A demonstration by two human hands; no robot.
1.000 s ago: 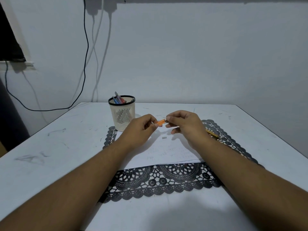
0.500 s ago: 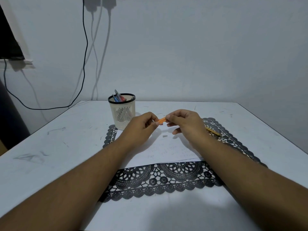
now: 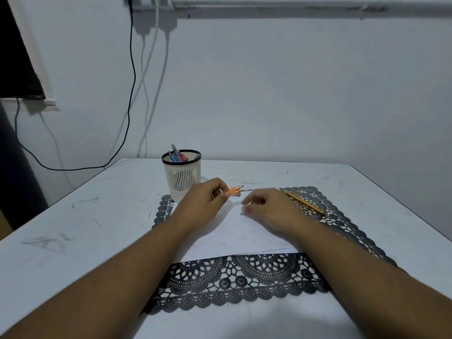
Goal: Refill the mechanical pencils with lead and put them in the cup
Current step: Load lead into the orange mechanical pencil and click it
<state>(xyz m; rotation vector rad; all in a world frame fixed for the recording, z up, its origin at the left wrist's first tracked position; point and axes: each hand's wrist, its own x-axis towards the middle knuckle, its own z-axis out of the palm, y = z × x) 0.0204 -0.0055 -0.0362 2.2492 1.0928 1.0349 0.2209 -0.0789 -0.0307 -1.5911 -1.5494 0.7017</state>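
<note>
My left hand (image 3: 203, 204) grips an orange mechanical pencil (image 3: 234, 190) above the white paper (image 3: 234, 233); its far end points right and slightly up. My right hand (image 3: 269, 210) is low over the paper with fingers loosely curled. Its fingertips are at a small white piece (image 3: 242, 213) lying on the sheet, and I cannot see a pinch on it. A yellow pencil (image 3: 305, 201) lies on the black lace mat (image 3: 244, 277), just right of my right hand. The cream mesh cup (image 3: 181, 178) stands behind my left hand with several pens in it.
The white table (image 3: 85, 216) ends at the wall behind the cup and drops off at the right edge (image 3: 403, 216). Cables (image 3: 132, 94) hang down the wall at the back left.
My right hand has let go of the orange pencil's end and dropped right and down to the small white piece. The left hand still holds the pencil.
</note>
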